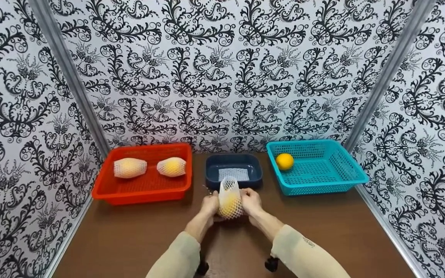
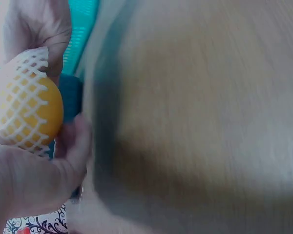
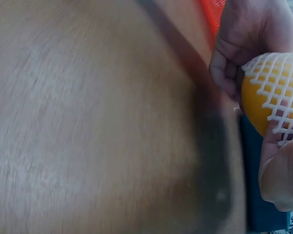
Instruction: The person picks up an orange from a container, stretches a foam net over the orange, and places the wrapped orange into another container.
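Over the table, in front of the dark blue basin, both hands hold a white foam fruit net (image 1: 229, 189) with an orange (image 2: 53, 105) inside it. My left hand (image 1: 209, 206) grips the net from the left, and my right hand (image 1: 251, 201) grips it from the right. In the head view the net's narrow end points up and away, past the fruit. Both wrist views show bare orange peel bulging out of the net's near end. In the right wrist view the fingers (image 3: 271, 141) of the right hand lie along the netting.
An orange-red basket (image 1: 141, 189) at left holds two netted fruits (image 1: 129, 168). The dark blue basin (image 1: 234, 159) in the middle contains flat white foam netting (image 1: 242, 174). At right, a turquoise basket (image 1: 323, 188) has one bare orange (image 1: 284, 161). Patterned walls enclose the table.
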`<move>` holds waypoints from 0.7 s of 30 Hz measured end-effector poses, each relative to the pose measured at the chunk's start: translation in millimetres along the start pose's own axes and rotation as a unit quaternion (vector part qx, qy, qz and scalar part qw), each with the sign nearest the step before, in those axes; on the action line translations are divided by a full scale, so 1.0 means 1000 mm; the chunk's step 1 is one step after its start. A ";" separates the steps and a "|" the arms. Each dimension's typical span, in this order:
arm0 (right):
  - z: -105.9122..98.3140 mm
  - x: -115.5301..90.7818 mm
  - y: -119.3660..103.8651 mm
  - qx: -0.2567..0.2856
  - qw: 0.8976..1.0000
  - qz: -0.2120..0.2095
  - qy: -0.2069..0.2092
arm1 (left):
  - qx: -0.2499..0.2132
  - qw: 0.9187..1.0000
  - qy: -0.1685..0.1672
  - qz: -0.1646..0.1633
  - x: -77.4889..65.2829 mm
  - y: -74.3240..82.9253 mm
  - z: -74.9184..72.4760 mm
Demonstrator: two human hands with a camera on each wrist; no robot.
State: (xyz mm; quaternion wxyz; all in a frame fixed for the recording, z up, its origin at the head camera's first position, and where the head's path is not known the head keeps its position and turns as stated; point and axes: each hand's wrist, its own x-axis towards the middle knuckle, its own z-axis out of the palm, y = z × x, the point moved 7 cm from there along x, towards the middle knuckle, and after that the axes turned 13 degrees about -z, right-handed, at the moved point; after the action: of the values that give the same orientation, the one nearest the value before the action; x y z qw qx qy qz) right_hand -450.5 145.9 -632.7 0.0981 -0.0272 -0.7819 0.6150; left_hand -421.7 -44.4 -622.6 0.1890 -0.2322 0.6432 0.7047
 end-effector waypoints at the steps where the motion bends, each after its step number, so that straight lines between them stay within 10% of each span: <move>1: -0.002 -0.006 -0.012 0.012 1.000 -0.006 -0.002 | -0.013 1.000 -0.015 -0.003 -0.004 0.002 0.001; 7: -0.008 -0.030 -0.053 0.071 0.997 -0.018 -0.004 | -0.072 0.994 -0.080 -0.005 -0.014 0.006 0.007; 16: -0.005 -0.040 -0.050 0.127 0.992 -0.001 -0.024 | -0.155 0.982 -0.109 0.010 -0.018 0.006 0.016; 21: 0.004 -0.048 -0.047 0.170 0.984 0.001 -0.043 | -0.242 0.962 -0.129 0.013 -0.019 0.004 0.024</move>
State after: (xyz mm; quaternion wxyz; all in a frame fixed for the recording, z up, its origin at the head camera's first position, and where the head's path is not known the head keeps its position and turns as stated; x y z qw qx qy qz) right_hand -400.1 122.6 -593.6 0.0670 0.0151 -0.6692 0.7399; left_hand -410.5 -20.6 -606.6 0.1994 -0.1696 0.4269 0.8656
